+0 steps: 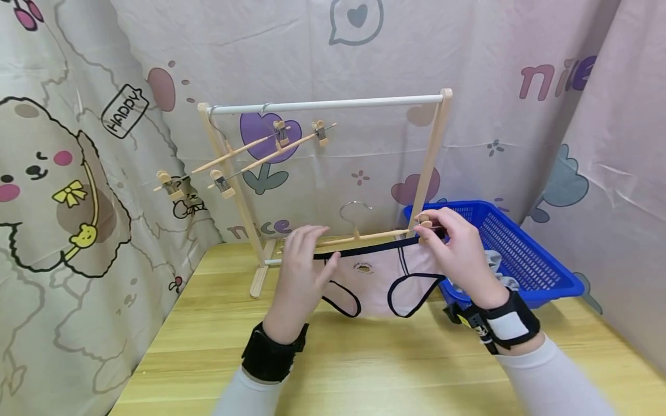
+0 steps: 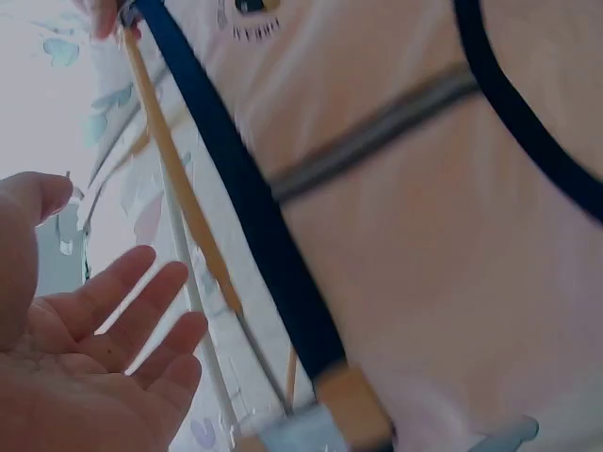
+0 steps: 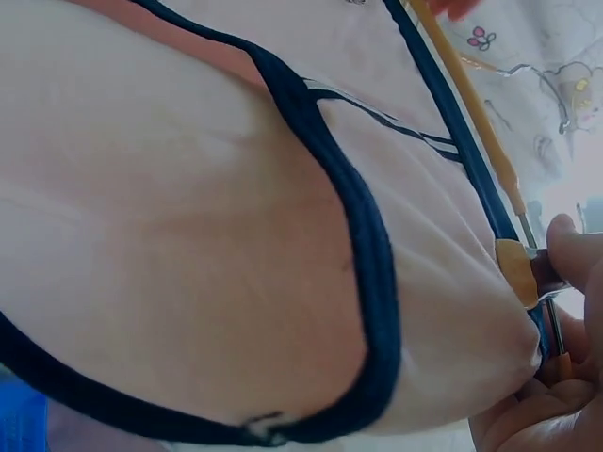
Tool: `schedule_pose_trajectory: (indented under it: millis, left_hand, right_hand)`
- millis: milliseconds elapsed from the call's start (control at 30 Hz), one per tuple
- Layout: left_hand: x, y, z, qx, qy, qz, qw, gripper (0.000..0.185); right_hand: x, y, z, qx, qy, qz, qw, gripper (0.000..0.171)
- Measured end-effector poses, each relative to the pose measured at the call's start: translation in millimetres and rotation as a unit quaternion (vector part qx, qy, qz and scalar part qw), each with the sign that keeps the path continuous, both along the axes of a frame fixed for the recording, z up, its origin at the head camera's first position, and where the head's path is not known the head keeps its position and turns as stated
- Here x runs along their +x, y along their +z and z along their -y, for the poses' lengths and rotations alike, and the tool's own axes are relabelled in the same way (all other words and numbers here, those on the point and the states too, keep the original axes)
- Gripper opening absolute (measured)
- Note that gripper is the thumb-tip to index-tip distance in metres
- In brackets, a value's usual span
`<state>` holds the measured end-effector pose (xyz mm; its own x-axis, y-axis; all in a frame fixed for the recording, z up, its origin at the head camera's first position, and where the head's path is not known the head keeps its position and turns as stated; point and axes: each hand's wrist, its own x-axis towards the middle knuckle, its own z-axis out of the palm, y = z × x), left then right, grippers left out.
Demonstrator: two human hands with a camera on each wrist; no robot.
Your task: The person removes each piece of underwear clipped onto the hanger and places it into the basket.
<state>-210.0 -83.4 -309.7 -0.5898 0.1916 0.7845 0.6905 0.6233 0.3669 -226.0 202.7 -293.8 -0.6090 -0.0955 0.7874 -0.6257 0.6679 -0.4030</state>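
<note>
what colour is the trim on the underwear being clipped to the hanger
Dark navy trim on pale pink underwear, clearest in the right wrist view.

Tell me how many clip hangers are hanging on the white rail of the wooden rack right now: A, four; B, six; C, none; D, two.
D: two wooden clip hangers hang at the left end of the white rail of the rack; a third hanger is down at the underwear, with the right hand at its clip.

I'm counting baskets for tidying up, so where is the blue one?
In the head view the blue basket sits on the wooden table at the right, just behind the right hand.
</note>
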Motion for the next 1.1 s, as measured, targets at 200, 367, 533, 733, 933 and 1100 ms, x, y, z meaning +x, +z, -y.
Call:
schedule_pose_trajectory:
  millis: [200, 367, 533, 733, 933, 1100]
  left_hand:
    - [0.4, -6.9, -14.2, -0.015, -0.035, 0.011, 0.9992, 0.037]
    - [-1.6, -12.4, -20.1, -0.012, -0.046, 0.039, 0.9981, 0.025]
    - [-2.5, -15.7, -23.1, -0.005, -0.040, 0.082, 0.9958, 0.020]
    - [-4.2, -16.9, -24.5, -0.003, -0.019, 0.105, 0.9943, 0.022]
    - [-5.1, -17.4, -24.1, 0.004, -0.032, 0.095, 0.9950, 0.021]
    - [-5.4, -17.6, -23.6, 0.004, -0.024, 0.078, 0.9967, 0.020]
  right_hand:
    - [5.0, -9.5, 11.4, 0.004, 0.012, -0.015, 1.000, 0.018]
    - [5.1, -12.2, 16.1, 0.006, 0.022, -0.017, 1.000, 0.021]
    - [5.4, -14.4, 18.3, 0.021, 0.035, -0.023, 0.999, 0.022]
    - [5.6, -15.8, 18.5, 0.031, 0.046, -0.025, 0.998, 0.024]
    - [5.9, -17.5, 17.9, 0.030, 0.056, -0.023, 0.998, 0.026]
    - [5.3, -19.5, 18.0, 0.023, 0.061, -0.002, 0.998, 0.022]
